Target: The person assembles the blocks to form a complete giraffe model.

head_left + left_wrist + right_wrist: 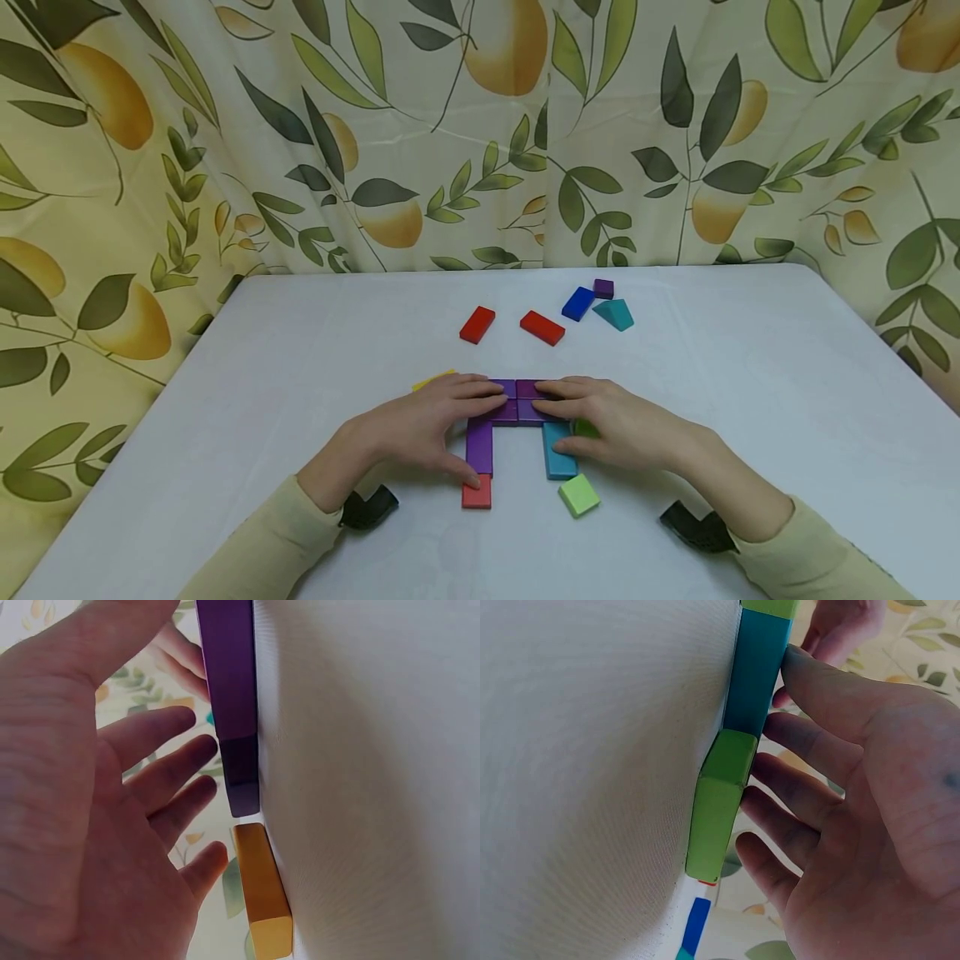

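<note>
Several purple blocks (517,412) lie flat together in a bar on the table. My left hand (420,421) rests fingertips on its left end, and its thumb touches a red block (476,497) below a long purple block (480,450). A yellow block (268,900) sits beyond the left fingers, partly hidden in the head view. With straight fingers my right hand (626,425) touches the bar's right end, its thumb on a teal-blue block (561,465). Under that palm is a partly hidden green block (712,817). A light green block (579,496) stands angled at the teal-blue block's lower end.
Farther back on the white table (337,333) lie two red blocks (477,324), a blue block (577,304), a small purple block (603,288) and a teal triangular block (615,314). A fruit-patterned curtain (480,150) hangs behind the table.
</note>
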### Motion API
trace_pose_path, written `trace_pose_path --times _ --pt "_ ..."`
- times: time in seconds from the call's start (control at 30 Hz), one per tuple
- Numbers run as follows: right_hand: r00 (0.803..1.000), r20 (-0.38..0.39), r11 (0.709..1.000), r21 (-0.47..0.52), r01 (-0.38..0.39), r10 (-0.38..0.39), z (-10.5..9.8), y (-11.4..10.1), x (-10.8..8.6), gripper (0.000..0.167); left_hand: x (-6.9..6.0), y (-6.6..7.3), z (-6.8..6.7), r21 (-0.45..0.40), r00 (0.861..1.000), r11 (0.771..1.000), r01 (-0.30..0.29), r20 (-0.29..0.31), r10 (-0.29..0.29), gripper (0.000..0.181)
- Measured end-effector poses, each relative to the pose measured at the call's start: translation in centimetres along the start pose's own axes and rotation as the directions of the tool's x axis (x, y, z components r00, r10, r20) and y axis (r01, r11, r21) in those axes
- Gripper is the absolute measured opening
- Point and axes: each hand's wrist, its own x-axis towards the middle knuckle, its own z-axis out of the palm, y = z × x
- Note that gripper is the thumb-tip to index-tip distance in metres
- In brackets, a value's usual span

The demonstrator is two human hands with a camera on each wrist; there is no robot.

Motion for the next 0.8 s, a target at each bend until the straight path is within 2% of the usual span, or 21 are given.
trace_pose_path --times 0.3,0.8 --pt "1.000 0.000 1.000 0.003 0.007 -0.007 -0.10 -0.05 0.00 0.057 0.13 -0.13 0.11 0.001 1.000 1.000 -0.006 -0.013 0.006 0.095" --pt "1.000 -0.005 1.000 0.002 0.013 -0.013 0.02 0.11 0.07 0.057 0.23 -0.10 0.22 0.005 1.000 1.000 0.008 0.004 -0.008 0.094"
